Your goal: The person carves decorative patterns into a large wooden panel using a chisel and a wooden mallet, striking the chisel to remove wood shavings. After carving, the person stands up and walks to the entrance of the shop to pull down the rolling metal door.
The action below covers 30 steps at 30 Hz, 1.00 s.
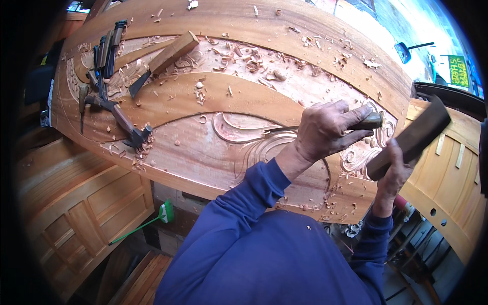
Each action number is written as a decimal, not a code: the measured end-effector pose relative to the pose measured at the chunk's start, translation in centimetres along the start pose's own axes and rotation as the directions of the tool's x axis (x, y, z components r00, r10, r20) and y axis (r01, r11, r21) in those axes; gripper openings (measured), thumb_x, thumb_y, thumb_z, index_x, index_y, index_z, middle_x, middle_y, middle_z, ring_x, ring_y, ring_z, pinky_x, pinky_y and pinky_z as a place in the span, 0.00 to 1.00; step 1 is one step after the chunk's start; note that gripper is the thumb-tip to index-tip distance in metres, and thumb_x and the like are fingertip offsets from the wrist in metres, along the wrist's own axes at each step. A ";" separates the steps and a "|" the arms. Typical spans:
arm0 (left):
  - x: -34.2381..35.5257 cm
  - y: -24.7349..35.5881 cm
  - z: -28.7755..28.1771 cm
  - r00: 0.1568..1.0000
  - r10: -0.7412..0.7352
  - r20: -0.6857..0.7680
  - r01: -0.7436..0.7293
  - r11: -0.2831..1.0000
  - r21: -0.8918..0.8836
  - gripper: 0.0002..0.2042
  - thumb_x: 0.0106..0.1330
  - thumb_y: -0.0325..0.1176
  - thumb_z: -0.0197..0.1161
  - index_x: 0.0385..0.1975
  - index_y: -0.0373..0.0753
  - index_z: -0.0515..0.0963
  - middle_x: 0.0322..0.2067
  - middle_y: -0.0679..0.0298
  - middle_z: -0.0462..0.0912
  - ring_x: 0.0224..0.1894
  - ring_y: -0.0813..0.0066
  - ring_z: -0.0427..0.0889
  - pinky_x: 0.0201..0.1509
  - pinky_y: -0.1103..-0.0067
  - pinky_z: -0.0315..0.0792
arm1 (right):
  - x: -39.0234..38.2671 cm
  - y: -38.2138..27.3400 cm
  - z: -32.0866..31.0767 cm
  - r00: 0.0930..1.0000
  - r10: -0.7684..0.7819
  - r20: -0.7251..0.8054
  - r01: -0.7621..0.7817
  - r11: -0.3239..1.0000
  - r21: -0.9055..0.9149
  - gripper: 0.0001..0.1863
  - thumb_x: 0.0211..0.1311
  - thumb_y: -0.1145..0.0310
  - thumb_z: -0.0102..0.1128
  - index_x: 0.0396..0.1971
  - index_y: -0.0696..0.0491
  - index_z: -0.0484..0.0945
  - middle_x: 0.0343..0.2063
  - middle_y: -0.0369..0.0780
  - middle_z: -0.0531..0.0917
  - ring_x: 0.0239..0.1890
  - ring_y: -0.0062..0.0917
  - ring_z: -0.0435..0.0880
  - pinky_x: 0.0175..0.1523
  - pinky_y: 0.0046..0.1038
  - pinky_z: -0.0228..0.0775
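Note:
My left hand is closed round a chisel, its handle end sticking out to the right and its thin blade pointing left over a carved scroll groove in the wooden panel. Whether the tip touches the wood is unclear. My right hand grips a dark, flat wooden mallet block, tilted upward to the right beside the handle's end and slightly blurred. Carved curls lie under and beside the mallet, and pale shavings are scattered over the panel.
At the panel's upper left lie several chisels, a hammer and a wood-handled blade tool. Panelled doors stand at lower left and right. A green broom is below the bench. A vehicle mirror shows at upper right.

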<state>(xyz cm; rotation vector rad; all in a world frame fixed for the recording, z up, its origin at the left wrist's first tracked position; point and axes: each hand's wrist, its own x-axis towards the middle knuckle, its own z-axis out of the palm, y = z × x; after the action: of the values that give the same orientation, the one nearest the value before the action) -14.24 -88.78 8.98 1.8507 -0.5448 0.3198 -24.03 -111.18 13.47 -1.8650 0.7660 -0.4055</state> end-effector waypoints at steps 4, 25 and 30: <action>0.1 0.0 0.3 0.990 -0.102 0.099 0.098 0.994 0.049 0.24 0.57 0.46 0.80 0.54 0.48 0.88 0.28 0.64 0.86 0.27 0.66 0.86 0.30 0.71 0.80 | -1.8 5.7 0.4 0.946 -0.169 0.276 0.196 0.978 -0.075 0.38 0.62 0.80 0.72 0.72 0.57 0.69 0.60 0.41 0.81 0.59 0.22 0.79 0.65 0.26 0.71; -1.1 -0.7 -1.2 0.998 -0.046 0.033 0.045 0.998 0.054 0.23 0.56 0.48 0.81 0.52 0.49 0.89 0.25 0.66 0.84 0.24 0.69 0.85 0.26 0.73 0.77 | -1.4 3.0 1.4 0.934 -0.192 0.300 0.196 0.980 0.017 0.40 0.61 0.80 0.74 0.74 0.55 0.67 0.59 0.38 0.81 0.56 0.21 0.80 0.62 0.25 0.71; -1.2 -0.4 -1.6 1.000 0.030 0.005 -0.031 0.999 0.028 0.23 0.56 0.48 0.81 0.52 0.50 0.90 0.23 0.66 0.83 0.23 0.69 0.83 0.26 0.73 0.77 | -3.2 3.2 1.6 0.972 -0.182 0.145 0.192 0.980 -0.053 0.35 0.62 0.72 0.76 0.69 0.55 0.72 0.56 0.42 0.83 0.55 0.25 0.82 0.63 0.29 0.73</action>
<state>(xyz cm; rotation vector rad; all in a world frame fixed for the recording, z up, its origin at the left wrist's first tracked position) -15.02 -86.89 8.61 1.8720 -0.5746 0.3454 -26.46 -108.80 10.13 -2.0131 0.5166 -0.3667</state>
